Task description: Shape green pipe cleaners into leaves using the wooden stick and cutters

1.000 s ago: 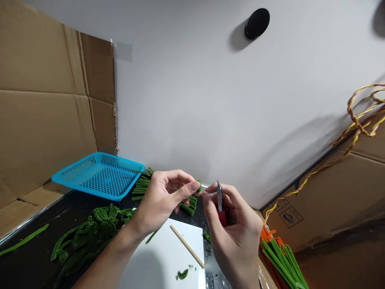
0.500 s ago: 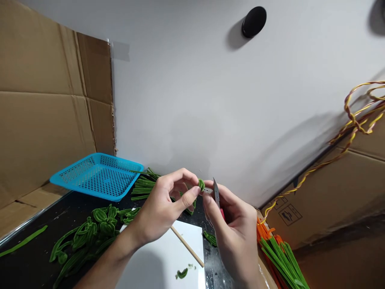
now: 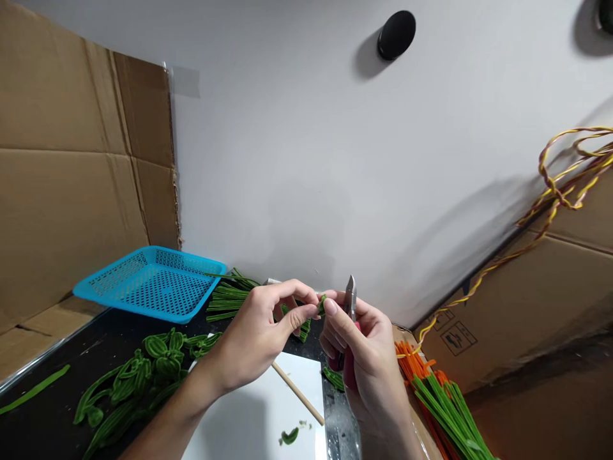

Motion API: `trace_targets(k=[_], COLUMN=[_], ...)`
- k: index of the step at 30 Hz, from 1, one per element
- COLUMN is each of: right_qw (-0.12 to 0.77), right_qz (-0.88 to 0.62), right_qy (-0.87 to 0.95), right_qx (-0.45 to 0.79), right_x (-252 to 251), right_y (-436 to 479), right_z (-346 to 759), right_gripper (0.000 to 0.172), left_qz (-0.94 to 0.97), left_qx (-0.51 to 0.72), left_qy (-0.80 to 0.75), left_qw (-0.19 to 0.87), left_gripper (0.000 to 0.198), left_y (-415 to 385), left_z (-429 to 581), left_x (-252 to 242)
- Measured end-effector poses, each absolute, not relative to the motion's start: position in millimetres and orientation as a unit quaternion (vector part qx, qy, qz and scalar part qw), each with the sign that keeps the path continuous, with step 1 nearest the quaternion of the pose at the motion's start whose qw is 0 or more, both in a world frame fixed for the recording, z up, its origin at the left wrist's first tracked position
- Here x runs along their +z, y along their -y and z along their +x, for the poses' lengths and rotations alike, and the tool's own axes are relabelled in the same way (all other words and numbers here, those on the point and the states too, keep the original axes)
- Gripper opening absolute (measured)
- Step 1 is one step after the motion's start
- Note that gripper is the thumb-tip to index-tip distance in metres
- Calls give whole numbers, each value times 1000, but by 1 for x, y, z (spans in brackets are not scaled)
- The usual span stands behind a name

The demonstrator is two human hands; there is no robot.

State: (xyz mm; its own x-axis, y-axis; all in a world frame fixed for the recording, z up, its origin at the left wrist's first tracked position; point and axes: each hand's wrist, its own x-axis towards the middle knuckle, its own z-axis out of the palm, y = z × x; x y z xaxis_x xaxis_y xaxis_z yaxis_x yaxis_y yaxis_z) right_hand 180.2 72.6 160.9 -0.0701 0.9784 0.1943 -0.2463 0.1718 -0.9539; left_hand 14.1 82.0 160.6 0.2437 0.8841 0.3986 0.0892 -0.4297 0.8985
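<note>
- Centrally, the left hand [image 3: 268, 326] pinches a small green fuzzy piece [image 3: 322, 304] between thumb and forefinger, raised above the table [image 3: 29, 434].
- The right hand [image 3: 373, 345] meets it from the other side, thumb and forefinger at the same piece, so the two hands' fingertips are almost together.
- Tucked in the right hand's curled fingers are red-handled pliers [image 3: 352, 299], gripped with the metal head pointing up; whether their tips are parted, I cannot tell.
- Below the hands lies a white sheet [image 3: 234, 415], carrying a thin wooden stick [image 3: 299, 394] set at a slant and, near its lower end, a curved green scrap [image 3: 289, 437] with some crumbs.
- Left of the sheet, a heap of looped green leaves [image 3: 153, 370] rests on the black table, a lone green strip [image 3: 36, 390] further left.
- Behind the leaves sits a blue basket [image 3: 165, 284], with a bundle of green stems [image 3: 227, 300] just to its right.
- Over on the right, orange stems [image 3: 414, 362] and bright green stems [image 3: 445, 409] lie near a cardboard box [image 3: 550, 287].
</note>
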Motion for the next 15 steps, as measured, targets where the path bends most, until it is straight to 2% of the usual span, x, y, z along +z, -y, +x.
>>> trace_targets(k=[10,15], right_qw=[595,582], right_qz=[-355,-327], right_qy=[472,466], right_qx=[545,581], right_x=[161,164], right_y=[-70,-68], right_z=[175,177], right_gripper=[34,31], left_qz=[670,671], left_qx=[472,478], left_qy=[-306,-311], left_qw=[484,474], left_gripper=[26,25], left_y=[-79,-81], left_z=[11,12], left_x=[163,162])
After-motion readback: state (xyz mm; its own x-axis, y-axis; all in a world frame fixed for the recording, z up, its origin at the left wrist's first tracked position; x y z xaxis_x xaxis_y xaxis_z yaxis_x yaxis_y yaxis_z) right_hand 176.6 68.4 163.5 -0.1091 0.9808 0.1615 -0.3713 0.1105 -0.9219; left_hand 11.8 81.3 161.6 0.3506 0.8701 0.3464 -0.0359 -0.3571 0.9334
